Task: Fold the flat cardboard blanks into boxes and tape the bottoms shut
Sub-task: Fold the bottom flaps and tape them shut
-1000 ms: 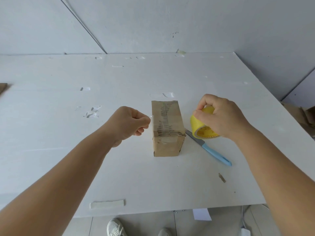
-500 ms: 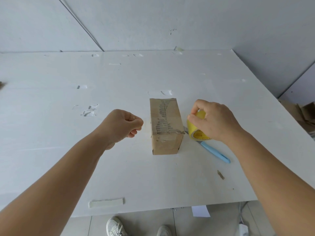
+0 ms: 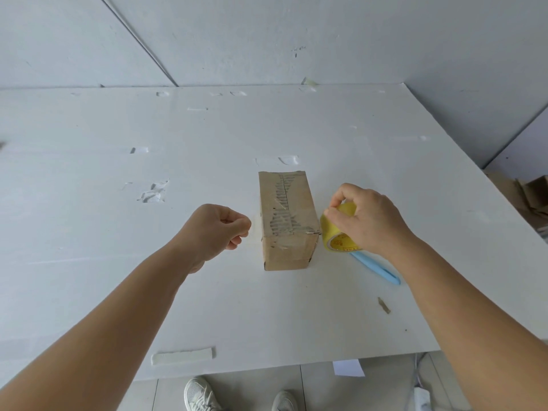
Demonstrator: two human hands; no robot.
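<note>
White table (image 3: 267,321), pale panelled walls (image 3: 355,40), grey tiled floor (image 3: 385,393).

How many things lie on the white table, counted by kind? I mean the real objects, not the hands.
Cardboard box: 1
Yellow tape roll, held by the right hand: 1
Blue-handled cutter: 1
Loose tape strip near the front edge: 1
Small brown scrap: 1
Total: 5

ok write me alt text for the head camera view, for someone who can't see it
A person's right hand grips a yellow tape roll against the right side of a small folded cardboard box on a white table, while the left hand hovers as a closed fist left of the box. A light blue knife lies beside the roll.
</note>
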